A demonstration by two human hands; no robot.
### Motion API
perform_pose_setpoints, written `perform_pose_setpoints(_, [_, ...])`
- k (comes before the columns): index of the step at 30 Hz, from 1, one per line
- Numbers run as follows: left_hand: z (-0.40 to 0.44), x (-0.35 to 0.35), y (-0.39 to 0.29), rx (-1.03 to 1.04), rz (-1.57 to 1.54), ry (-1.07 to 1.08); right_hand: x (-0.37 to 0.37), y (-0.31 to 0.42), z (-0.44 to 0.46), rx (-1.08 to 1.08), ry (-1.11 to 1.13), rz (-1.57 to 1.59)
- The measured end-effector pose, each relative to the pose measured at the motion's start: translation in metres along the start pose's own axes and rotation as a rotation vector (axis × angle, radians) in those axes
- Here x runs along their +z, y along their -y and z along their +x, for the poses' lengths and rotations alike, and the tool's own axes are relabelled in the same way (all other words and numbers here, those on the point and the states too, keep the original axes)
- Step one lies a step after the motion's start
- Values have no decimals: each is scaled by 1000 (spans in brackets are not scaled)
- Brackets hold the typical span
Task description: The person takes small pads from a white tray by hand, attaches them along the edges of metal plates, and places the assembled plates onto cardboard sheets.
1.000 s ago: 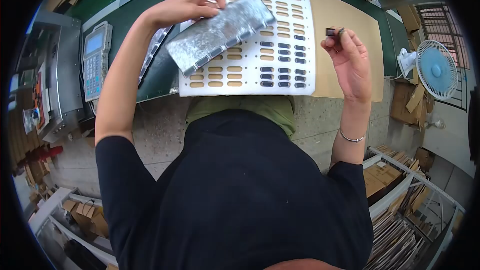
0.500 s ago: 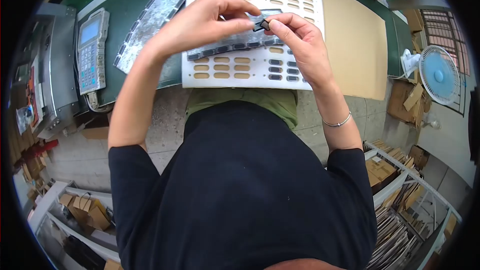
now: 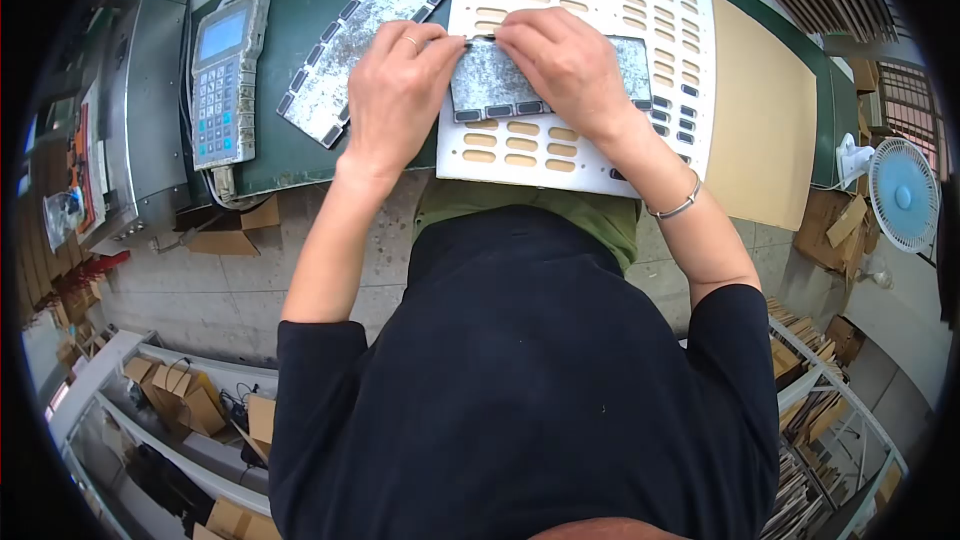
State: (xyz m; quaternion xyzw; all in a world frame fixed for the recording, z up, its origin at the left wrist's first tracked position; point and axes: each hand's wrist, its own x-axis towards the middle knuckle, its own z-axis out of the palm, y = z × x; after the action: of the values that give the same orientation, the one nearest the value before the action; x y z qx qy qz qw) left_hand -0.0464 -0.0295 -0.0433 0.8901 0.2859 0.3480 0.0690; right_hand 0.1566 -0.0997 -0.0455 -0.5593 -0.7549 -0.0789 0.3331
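A grey mottled metal plate (image 3: 490,80) lies on the white slotted board, with black oblong pieces along its near edge. At the plate's far left corner my left hand (image 3: 395,80) is closed in a pinch. My right hand (image 3: 568,70) reaches across the plate, and its fingers are pinched at the same far edge. Between both sets of fingertips a small black piece (image 3: 483,38) shows, mostly hidden by the fingers. Left of my left hand, a second mottled plate (image 3: 345,50) with black pieces along its edges lies tilted on the green table.
The white board (image 3: 488,172) has rows of oblong slots, several filled with black pieces. A keypad controller (image 3: 225,80) stands at the left. Brown cardboard (image 3: 765,100) lies at the right, with a blue fan (image 3: 903,195) beyond. Shelves with boxes (image 3: 180,395) are behind me.
The small black piece, held up in my right hand before, is now down at the plate's far edge. My left hand has come in and closed beside it. The whole view has shifted.
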Motion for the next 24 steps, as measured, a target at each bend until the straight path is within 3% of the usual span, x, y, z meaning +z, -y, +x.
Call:
perform_pose_setpoints(5, [-10,7,7,-73,-114,-37,-2,-3,-2,34,51,100])
perform_pose_setpoints(6, [-8,5,5,-164,-159,-5,-2,-2,-2,78,62,118])
perform_pose_setpoints(11, [-2,3,7,-164,-122,60,1,3,4,184,105,176])
perform_pose_setpoints(24, [-3,6,2,-148,-28,29,10,4,4,173,58,139])
